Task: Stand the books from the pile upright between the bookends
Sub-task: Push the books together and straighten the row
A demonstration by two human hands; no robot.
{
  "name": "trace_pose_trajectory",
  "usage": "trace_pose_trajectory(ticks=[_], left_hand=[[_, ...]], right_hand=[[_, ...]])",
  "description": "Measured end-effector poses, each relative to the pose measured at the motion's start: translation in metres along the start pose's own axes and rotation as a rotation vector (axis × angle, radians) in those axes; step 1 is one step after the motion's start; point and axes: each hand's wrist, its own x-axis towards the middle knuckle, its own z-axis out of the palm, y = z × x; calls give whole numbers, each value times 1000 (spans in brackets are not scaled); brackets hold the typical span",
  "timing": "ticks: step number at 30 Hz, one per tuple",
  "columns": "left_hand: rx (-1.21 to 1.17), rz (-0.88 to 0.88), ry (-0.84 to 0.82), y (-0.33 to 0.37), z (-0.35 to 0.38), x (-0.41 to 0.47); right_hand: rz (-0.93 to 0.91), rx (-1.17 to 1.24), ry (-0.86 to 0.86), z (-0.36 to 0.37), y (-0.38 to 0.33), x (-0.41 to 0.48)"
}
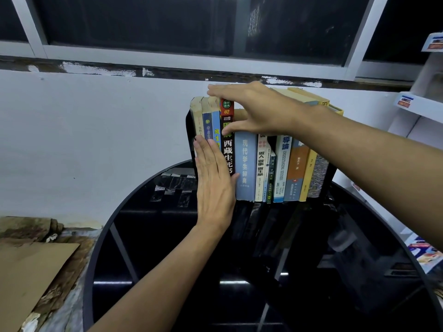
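Observation:
A row of several books [244, 161] stands upright on the round black glass table [167, 259], against the white wall. A black bookend [190, 140] closes the row's left end; another black bookend [329, 173] shows at the right end. My left hand [213, 185] lies flat, fingers together, against the spines of the leftmost books. My right hand [254, 109] reaches over the top of the row, fingers on the top edges and thumb pressed on the spine of a black book with a red top [227, 149]. No pile of books is in view.
A white shelf unit [422, 111] with printed leaflets stands at the right. Brown cardboard [31, 271] lies on a worn ledge at the lower left. Tape scraps [172, 185] stick to the table behind the books. A dark window runs above the wall.

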Motion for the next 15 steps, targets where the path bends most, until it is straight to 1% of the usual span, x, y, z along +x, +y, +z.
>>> trace_pose_trajectory(ticks=[7, 12, 15], left_hand=[[4, -6, -4, 0, 0, 1], [-30, -16, -32, 1, -5, -1], [-49, -8, -52, -1, -9, -4]], right_hand=[[17, 0, -3, 1, -1, 1], [38, -11, -87, -7, 0, -5], [49, -5, -105, -10, 4, -16]])
